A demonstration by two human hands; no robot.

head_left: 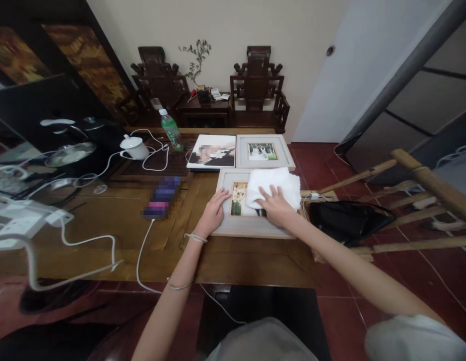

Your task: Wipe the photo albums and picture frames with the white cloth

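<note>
A light wood picture frame lies flat near the table's right edge, with a small photo inside it. Over its upper right part is a folded white towel, which covers part of the photo. My right hand grips the towel from above, its fingers pressed into the cloth. On the frame's left border rests my left hand, fingers stretched out and holding nothing. Just behind lie a second light frame with a photo and a white-edged photo book or print.
Left on the wooden table are a blurred-out phone on a charging cable, a green-labelled bottle, a white lidded cup, a power strip and loose cables. A wooden rack or chair with a black bag stands right.
</note>
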